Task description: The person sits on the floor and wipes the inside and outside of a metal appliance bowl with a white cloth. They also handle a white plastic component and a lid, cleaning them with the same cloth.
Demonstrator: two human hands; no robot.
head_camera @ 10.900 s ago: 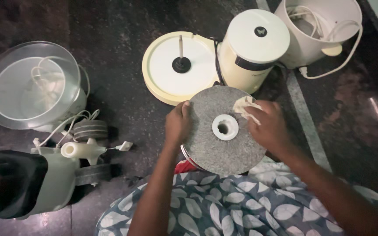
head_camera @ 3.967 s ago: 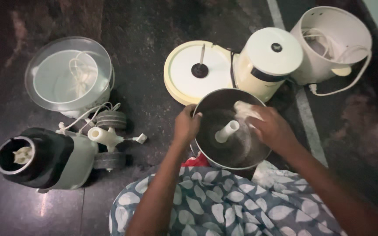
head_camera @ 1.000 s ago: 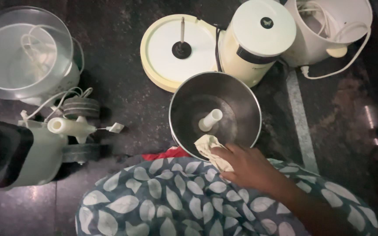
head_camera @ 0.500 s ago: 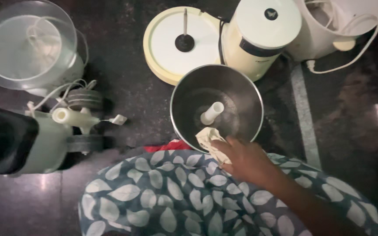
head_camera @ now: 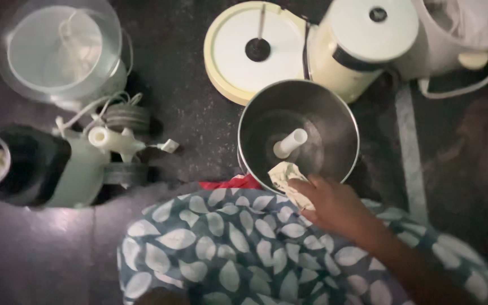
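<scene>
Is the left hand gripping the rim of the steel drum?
No, only the right hand is in view, pressing a cloth on the steel drum rim.

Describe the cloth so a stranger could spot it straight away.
Find the steel drum with a white post at its centre, on the dark floor. At its near rim, the right hand grips a crumpled pale cloth, the only soft, wrinkled thing among hard appliance parts.

Right hand (head_camera: 334,206) palm down, fingers (head_camera: 306,189) curled closed in a pinch, forearm angling back lower right, left hand unseen
</scene>
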